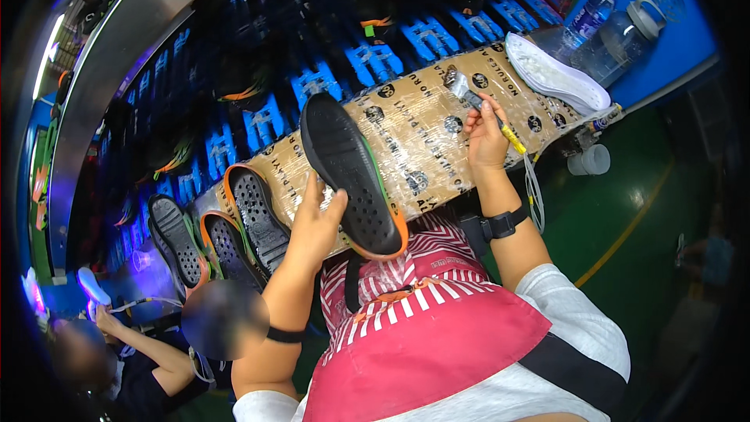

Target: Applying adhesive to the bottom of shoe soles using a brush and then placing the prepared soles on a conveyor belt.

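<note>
My left hand (314,223) grips a black shoe sole (349,176) with an orange and green edge, its thumb and fingers at the side. The sole stands tilted over the near edge of a board (406,133) wrapped in printed brown paper and clear film. Closed in my right hand (486,139) is a flat brush (469,96) with a grey handle. Its bristle end points to the far left, above the board. A yellow piece (512,139) at the handle's rear joins pale thin tubing (533,187). The brush and the sole are apart.
More soles (256,207) lean at the left. A white sole (555,74) lies at the far right, near a water bottle (590,22) and a clear jug (625,43). Beyond the board runs a rack with blue-lit holders (375,62). Another person's arm (152,348) shows lower left.
</note>
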A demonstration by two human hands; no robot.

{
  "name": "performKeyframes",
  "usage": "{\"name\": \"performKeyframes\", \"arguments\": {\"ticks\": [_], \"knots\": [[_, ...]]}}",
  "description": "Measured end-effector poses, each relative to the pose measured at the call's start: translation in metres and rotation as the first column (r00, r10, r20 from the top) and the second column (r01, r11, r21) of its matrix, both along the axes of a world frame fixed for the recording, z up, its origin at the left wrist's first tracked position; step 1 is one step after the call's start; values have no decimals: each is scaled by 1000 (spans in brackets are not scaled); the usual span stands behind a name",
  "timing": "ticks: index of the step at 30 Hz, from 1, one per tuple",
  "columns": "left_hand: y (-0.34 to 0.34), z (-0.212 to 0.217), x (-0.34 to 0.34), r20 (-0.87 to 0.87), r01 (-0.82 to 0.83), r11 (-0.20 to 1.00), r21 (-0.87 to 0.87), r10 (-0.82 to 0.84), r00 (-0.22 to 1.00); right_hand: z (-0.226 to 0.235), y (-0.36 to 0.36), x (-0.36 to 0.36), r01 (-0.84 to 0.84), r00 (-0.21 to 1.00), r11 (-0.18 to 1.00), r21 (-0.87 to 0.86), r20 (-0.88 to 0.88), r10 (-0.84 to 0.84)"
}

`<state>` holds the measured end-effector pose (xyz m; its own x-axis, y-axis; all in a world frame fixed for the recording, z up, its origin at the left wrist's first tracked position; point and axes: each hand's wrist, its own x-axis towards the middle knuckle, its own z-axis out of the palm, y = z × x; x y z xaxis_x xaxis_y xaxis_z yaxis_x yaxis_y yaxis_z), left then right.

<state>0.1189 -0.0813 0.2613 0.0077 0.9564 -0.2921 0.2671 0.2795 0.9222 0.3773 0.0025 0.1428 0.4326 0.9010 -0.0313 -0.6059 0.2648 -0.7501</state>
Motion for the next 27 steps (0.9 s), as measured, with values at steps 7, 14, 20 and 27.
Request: {"name": "performKeyframes", "arguments": {"ticks": [7,14,20,27], "knots": [[-119,66,-33,-26,-3,995,-101,1,1000,0,0,5,13,999,1000,23,-53,-12],[-197,-26,-57,-8,-416,847,-331,438,899,1,-1,4,-22,996,999,39,-87,25],[-166,-65,-49,250,-564,810,-160,586,771,-2,-4,4,-37,997,999,40,-60,39],[-145,-56,-47,423,-797,601,55,710,564,-3,-10,6,-43,999,999,-6,-25,42]]}}
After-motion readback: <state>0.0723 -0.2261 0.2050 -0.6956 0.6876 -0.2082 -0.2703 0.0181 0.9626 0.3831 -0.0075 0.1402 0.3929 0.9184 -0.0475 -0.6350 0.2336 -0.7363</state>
